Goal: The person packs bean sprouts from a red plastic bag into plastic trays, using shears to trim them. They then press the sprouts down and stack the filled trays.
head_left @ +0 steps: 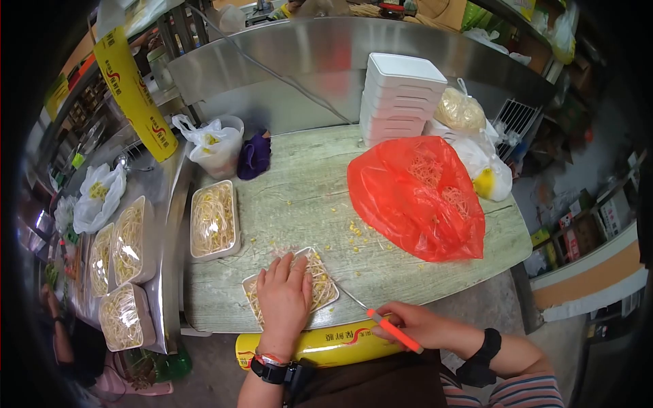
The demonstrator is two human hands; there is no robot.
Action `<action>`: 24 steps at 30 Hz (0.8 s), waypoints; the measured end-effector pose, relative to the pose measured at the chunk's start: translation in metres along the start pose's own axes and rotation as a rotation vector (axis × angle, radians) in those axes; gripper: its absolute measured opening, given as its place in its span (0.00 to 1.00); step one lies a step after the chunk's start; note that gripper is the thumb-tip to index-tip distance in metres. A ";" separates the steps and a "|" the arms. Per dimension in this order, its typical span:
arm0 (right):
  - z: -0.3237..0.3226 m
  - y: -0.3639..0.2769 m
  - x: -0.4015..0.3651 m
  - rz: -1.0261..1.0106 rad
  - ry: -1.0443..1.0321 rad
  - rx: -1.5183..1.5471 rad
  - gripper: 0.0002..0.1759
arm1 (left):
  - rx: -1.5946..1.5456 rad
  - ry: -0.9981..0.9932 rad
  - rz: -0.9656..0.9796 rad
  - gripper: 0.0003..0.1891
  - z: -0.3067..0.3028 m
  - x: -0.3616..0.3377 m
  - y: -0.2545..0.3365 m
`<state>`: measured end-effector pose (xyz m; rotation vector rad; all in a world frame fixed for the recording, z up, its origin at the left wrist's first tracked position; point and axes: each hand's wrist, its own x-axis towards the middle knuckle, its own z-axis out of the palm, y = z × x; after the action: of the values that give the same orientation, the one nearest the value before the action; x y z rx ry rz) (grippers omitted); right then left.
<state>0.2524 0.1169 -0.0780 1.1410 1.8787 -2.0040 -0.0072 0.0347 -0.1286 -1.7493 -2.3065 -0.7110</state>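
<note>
My left hand (283,296) lies flat, fingers stretched out, on the bean sprouts in a white tray (328,294) near the table's front edge. In my right hand (408,323) is a tool with an orange-red handle (396,332); its thin metal end (350,292) points at the tray's right side. A yellow roll of film (340,345) lies along the front edge beneath my wrists. A wrapped tray of sprouts (215,219) stands at the left of the table. The red plastic bag (411,197) with sprouts inside lies to the right.
Stacked white trays (401,95) and tied bags (484,170) stand at the back right. A bucket (216,151) and purple cloth (254,156) are at the back left. Wrapped trays (129,251) sit on the steel counter. Another person's arm (60,333) shows at far left.
</note>
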 end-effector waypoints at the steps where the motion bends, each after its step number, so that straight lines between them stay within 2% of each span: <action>1: 0.005 -0.004 -0.001 0.002 0.004 -0.003 0.37 | -0.007 0.000 -0.001 0.16 0.000 0.000 0.000; 3: 0.015 -0.017 -0.005 -0.035 0.128 -0.342 0.37 | -0.010 0.001 -0.001 0.16 0.000 0.000 0.000; 10: 0.032 -0.001 0.003 -0.173 0.241 -0.362 0.34 | -0.009 -0.004 -0.009 0.17 0.001 -0.001 0.000; 22: 0.036 0.008 0.005 -0.235 0.236 -0.191 0.28 | -0.021 -0.013 -0.017 0.17 0.000 -0.001 0.000; 24: 0.033 0.007 0.004 -0.072 0.123 0.029 0.27 | -0.018 -0.012 -0.014 0.17 0.000 -0.001 0.000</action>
<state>0.2408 0.0870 -0.0885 1.2483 1.9819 -2.0484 -0.0073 0.0342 -0.1288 -1.7517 -2.3296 -0.7276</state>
